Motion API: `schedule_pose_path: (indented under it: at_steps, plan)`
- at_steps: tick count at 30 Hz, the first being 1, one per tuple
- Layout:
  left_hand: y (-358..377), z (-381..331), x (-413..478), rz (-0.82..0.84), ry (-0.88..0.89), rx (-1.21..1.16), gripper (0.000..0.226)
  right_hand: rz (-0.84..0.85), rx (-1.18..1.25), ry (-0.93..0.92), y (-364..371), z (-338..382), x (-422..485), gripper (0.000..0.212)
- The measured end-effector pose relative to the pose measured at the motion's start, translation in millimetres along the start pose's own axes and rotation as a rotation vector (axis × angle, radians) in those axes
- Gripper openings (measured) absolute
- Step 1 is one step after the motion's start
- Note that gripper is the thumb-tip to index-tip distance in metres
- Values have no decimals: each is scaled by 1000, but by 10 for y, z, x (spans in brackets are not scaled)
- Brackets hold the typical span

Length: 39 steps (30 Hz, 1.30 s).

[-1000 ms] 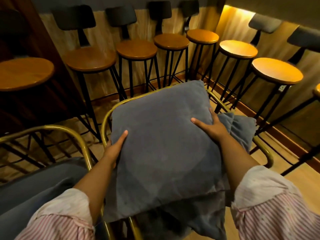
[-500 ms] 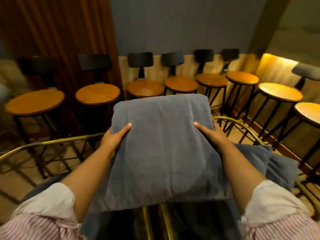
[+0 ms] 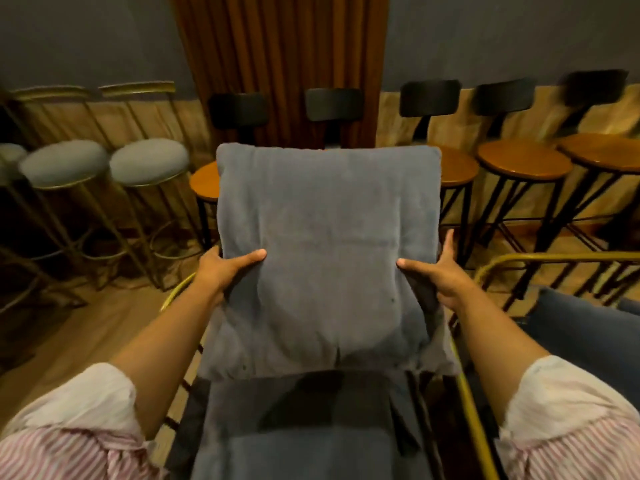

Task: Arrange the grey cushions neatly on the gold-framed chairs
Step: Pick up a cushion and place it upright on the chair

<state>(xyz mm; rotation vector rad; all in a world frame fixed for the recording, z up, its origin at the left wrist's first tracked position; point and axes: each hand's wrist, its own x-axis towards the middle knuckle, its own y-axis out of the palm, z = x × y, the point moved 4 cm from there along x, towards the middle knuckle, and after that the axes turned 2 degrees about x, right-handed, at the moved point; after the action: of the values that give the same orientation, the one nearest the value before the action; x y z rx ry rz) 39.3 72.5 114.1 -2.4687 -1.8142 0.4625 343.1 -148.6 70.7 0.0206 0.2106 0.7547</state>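
Both forearms reach forward, sleeves rolled to the elbow. The left hand (image 3: pixel 221 271) clasps the left edge of the grey cushion (image 3: pixel 325 258), thumb laid across its front face and fingers hidden behind. The right hand (image 3: pixel 440 275) clasps the right edge likewise, thumb on the front, index finger pointing up along the side. The cushion stands nearly upright, its lower edge resting at the back of the gold-framed chair (image 3: pixel 471 410), above the chair's grey seat pad (image 3: pixel 304 445).

Compared with half a second ago, the cushion has been raised from a backward tilt to near vertical, and both hands sit lower on its sides. The view has swung left: padded stools now appear left of the cushion.

The cushion is square, soft and plush, with creases around each thumb. The chair frame is thin brass-coloured tubing. Behind the cushion, round wooden stools (image 3: pixel 523 164) stand on black metal legs; left of it, grey padded stools (image 3: pixel 149 161) have gold frames. A second grey cushion (image 3: pixel 588 327) lies right of it.
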Motion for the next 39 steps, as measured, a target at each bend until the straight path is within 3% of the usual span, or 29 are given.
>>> schedule_pose_path:
  at_steps: [3,6,8,14,17,21,25,30,33,36,39]
  plan:
    - [-185,189,483,87,-30,32,93,53,-10,24,381,-194,275,143]
    - [-210,375,796,138,-33,-12,126,56,39,20,571,-505,564,128]
    - [-202,538,949,152,-53,3,135,-5,45,26,685,-683,623,123]
    - [-149,1085,1239,87,-35,-53,118,-106,-2,2,896,-1114,752,134]
    - [-141,1440,1337,33,-47,-39,101,-120,-53,-4,944,-1328,783,130]
    - [-135,1915,1310,11,-75,79,104,-82,-143,122,950,-1812,750,119]
    - [-95,2088,1286,-22,-56,137,94,-68,-220,150,891,-2151,805,137]
    - [-77,1998,1147,-30,-69,143,92,-49,-284,153,863,-2020,750,112]
    - [16,1870,902,-51,-91,162,72,18,-351,144,814,-1910,578,94]
    - [262,1707,601,48,-126,222,64,78,-410,133,731,-1718,266,85]
    - [638,1455,169,186,-108,268,71,9,-458,89,463,-1440,-177,59]
